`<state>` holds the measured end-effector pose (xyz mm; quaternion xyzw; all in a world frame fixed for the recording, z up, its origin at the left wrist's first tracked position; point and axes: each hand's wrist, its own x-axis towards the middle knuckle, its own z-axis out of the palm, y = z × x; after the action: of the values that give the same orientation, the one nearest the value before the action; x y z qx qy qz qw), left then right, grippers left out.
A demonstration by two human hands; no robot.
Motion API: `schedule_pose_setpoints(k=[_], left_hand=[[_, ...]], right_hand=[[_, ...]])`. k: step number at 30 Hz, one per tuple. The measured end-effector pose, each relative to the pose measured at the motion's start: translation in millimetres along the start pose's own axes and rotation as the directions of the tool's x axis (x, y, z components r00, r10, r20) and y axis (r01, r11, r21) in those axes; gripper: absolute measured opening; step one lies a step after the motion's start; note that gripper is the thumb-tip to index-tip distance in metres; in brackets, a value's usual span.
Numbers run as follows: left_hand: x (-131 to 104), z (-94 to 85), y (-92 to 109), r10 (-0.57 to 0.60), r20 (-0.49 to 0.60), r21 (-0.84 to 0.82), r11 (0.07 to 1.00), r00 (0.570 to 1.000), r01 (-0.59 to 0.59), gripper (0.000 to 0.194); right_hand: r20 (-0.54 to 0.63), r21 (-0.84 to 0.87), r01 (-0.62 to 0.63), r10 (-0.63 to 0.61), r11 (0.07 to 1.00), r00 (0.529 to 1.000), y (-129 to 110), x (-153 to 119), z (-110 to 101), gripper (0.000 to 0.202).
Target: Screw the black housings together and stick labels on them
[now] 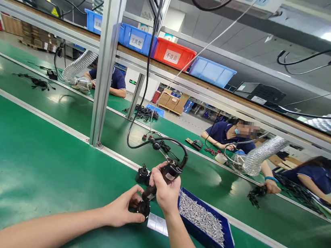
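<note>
The small black part [142, 208] sat on the green bench [26, 162], pinched by the left hand [120, 211]. The right hand [166, 192] was clenched around the corded electric screwdriver [164, 176], bit down on the part (apparently a fastening step). A blue tray of screws [202, 218] lay just right; another black part [142, 175] stood behind. The next move likely called for steady downward pressure.

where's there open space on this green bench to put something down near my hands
Bare green mat lies left of your left hand, out to the upright post. It is crowded right of your right hand: the blue screw tray, driver and black part.
</note>
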<state>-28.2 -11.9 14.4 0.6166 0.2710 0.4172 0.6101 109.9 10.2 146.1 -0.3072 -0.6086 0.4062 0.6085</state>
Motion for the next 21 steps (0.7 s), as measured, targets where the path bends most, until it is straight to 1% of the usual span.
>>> schedule_pose_setpoints(k=[5, 15, 18, 21], left_hand=[[0.8, 0.8, -1.8, -0.012, -0.023, -0.018, 1.000, 1.000, 0.012, 0.052], [1.0, 3.0, -4.9, -0.003, -0.053, -0.036, 0.999, 0.999, 0.001, 0.051], [0.1, 1.1, -5.0, -0.003, -0.059, -0.025, 1.000, 0.998, 0.002, 0.051], [-4.0, -0.2, -8.0, 0.007, -0.040, 0.029, 1.000, 0.999, -0.006, 0.047]], right_hand=[[-0.046, 0.043, -0.016, 0.018, 0.999, 0.999, 5.2, 1.6, 6.5, 0.036], [-0.109, 0.041, -0.020, 0.024, 0.999, 0.994, 7.9, -5.9, 15.0, 0.038], [-0.141, 0.057, -0.018, 0.026, 0.998, 0.990, 7.9, -4.0, 15.9, 0.040], [-0.175, 0.093, -0.037, 0.053, 0.995, 0.983, 10.5, -3.4, 18.0, 0.047]])
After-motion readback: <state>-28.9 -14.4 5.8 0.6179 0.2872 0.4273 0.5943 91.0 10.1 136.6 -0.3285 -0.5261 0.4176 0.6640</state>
